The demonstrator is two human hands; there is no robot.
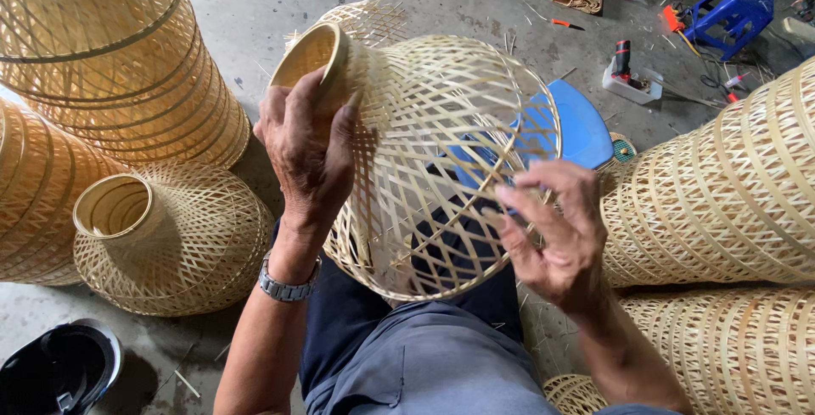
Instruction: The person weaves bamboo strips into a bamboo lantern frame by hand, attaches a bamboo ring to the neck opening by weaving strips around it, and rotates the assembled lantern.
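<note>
Stacked woven shades [102, 50] cut off by edges; small floor tools [628, 67] too small to tell.

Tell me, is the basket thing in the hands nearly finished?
Mostly. The woven bamboo shade already has its round neck and open lattice body. The left hand grips the neck while the right hand works strips at the wide rim, where loose ends poke out. Finished-looking shades sit nearby.

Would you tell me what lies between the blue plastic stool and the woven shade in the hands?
In the head view, a cordless drill in a white tray and an orange-handled tool lie between the blue stool and the woven shade.
</note>
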